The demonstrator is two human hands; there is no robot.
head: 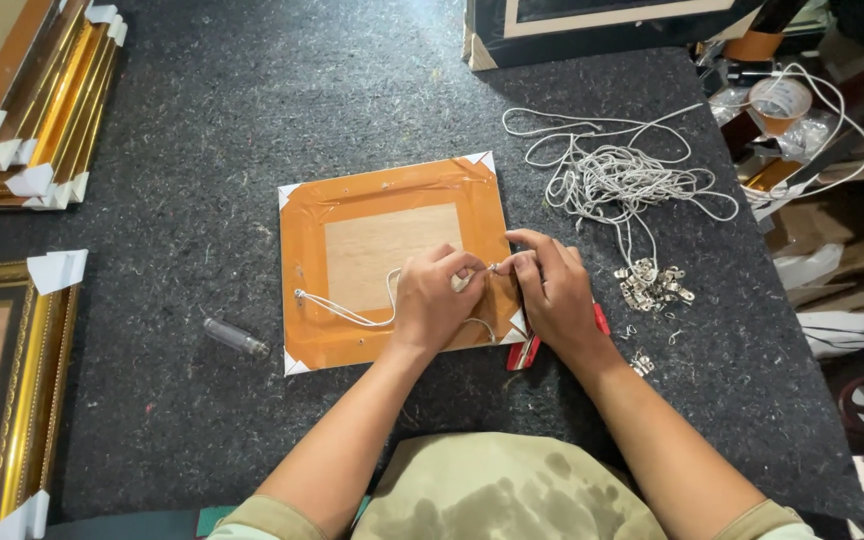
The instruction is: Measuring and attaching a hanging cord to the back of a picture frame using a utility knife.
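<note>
Two hands worked close together over the back of a small picture frame that lay face down in the middle of the dark counter. Orange tape covered the frame's back. The left hand had its fingers pinched together on a white string. The string ran across the frame's back to a small metal hook on its left edge. The right hand pinched the same string at the frame's right edge, fingers shut tight on it. Red-handled pliers lay partly under the right hand. A heap of loose string and a pile of little metal hangers sat just to the right. A small clear lighter lay left of the frame. Gold frames were stacked at the far left
</note>
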